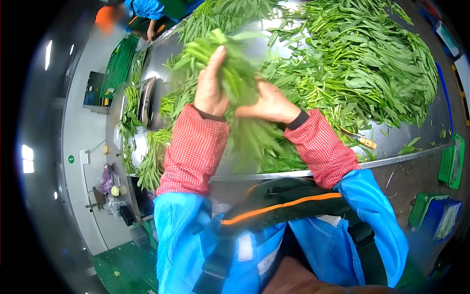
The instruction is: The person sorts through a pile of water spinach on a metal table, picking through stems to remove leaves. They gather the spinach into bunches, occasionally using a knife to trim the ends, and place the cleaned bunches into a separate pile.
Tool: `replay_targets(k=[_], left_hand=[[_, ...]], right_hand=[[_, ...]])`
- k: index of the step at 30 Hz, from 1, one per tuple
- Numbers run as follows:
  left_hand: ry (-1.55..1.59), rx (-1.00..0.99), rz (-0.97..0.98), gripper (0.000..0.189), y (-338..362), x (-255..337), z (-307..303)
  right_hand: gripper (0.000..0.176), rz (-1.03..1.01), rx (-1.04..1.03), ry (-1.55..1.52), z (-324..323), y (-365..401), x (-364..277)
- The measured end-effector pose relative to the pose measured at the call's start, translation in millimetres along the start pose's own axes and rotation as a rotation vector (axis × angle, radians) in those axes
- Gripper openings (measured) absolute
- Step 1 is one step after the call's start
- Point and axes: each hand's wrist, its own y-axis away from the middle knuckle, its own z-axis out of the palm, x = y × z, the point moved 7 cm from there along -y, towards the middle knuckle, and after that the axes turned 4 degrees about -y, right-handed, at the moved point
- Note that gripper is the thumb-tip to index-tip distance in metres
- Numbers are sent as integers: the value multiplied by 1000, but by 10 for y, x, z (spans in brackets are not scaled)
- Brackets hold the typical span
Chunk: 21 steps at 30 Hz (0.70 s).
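A bunch of water spinach hangs over the near side of the metal table, blurred by motion. Its pale stems point up and away; the leaves trail down toward my body. My left hand grips the left side of the bunch, thumb up along the stems. On the other side, my right hand closes around the middle of it, with its fingertips partly hidden by greens. A knife with a yellowish handle lies on the table to the right of my right sleeve, its blade partly among leaves.
A large pile of water spinach covers the right of the metal table. Smaller bunches lie at left by what looks like a scale. A co-worker stands at the far left. Green crates stand at right.
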Motion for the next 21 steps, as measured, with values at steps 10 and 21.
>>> replay_targets(k=[10,21], left_hand=[[-812,-318,-45,107,364,-882,-753],[-1080,79,26,81,520,-1320,-943]], right_hand=[[37,419,346,-936,-31,444,787],[49,438,25,-619,-7,411,946]])
